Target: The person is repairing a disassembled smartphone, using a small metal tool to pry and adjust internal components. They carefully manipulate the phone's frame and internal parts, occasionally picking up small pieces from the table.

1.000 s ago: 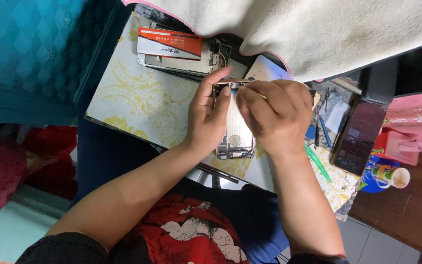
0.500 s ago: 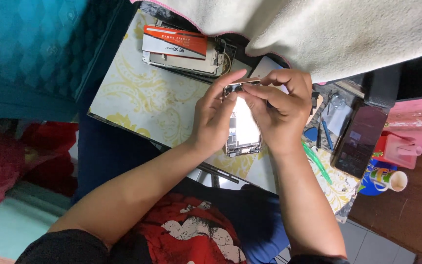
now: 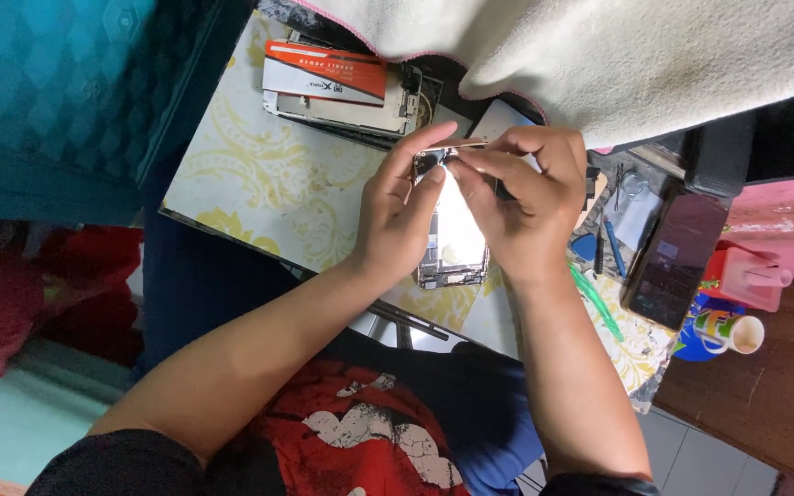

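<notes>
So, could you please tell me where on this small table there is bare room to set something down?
The widest bare patch is the yellow-patterned tabletop, bordered by the red-and-white box above and the left hand at its right. Right of the right hand it is crowded: small tools, a dark phone, a pink container and a mug.

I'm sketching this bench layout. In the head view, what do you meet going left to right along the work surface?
Red-and-white box → left hand → opened phone → right hand → blue pen → dark phone → mug
</notes>
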